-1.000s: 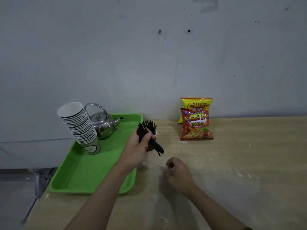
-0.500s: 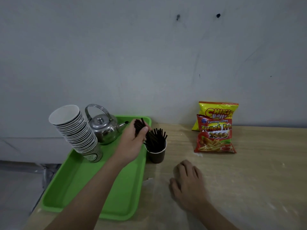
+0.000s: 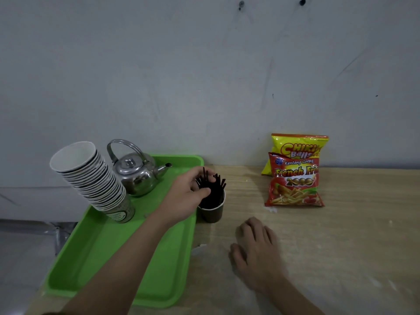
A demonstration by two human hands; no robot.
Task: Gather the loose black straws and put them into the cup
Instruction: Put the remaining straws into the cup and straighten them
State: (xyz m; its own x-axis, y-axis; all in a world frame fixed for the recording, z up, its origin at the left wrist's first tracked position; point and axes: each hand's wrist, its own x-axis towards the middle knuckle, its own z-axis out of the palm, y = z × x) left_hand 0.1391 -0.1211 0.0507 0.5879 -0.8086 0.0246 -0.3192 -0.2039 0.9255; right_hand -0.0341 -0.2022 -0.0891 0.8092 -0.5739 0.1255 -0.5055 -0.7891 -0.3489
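Observation:
A dark brown paper cup (image 3: 212, 214) stands on the wooden table just right of the green tray's edge. A bunch of black straws (image 3: 214, 189) sticks up out of it. My left hand (image 3: 186, 196) reaches over the tray to the cup's left side, fingers and thumb closed around the straws at the cup's mouth. My right hand (image 3: 255, 248) lies palm down on the table in front of the cup, fingers spread, holding nothing. No loose straws show on the table.
A green tray (image 3: 109, 258) at left carries a leaning stack of paper cups (image 3: 91, 178) and a steel kettle (image 3: 136, 176). Two snack bags (image 3: 294, 178) lean against the wall at the right. The table's left edge drops to the floor beside the tray.
My left hand carried the bunch of straws to the cup and lowered them into it. My right hand opened flat on the table. The view moved closer.

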